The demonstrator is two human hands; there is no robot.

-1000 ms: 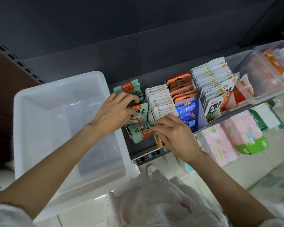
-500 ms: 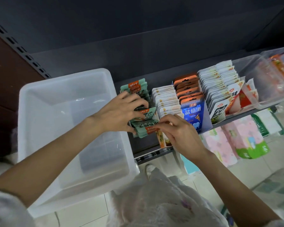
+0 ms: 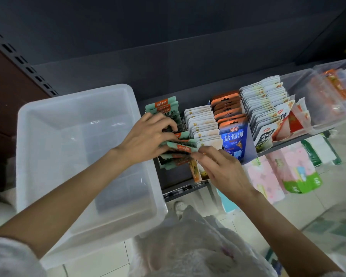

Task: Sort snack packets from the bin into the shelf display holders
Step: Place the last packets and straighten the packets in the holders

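A row of green snack packets [image 3: 164, 105] with orange labels stands in the leftmost shelf holder. My left hand [image 3: 146, 136] lies over the front of that row, fingers curled round the packets. My right hand [image 3: 222, 168] pinches the right end of one green packet [image 3: 181, 147] lying flat across the holder's front. The white translucent bin [image 3: 48, 124] sits left of the holders and looks bare inside. Holders to the right carry white packets [image 3: 203, 124], orange-topped blue packets [image 3: 234, 138] and more white packets [image 3: 266, 104].
Clear plastic holders [image 3: 328, 100] with red and orange packs fill the shelf's right end. Pink and green tissue packs [image 3: 292, 170] lie on the shelf below. A dark back panel [image 3: 168, 56] rises behind the shelf. A white plastic bag [image 3: 188, 246] hangs near my body.
My left hand slid forward along the green row toward the front. My right hand shifted slightly, still pinching the flat green packet. The view moved a little closer.
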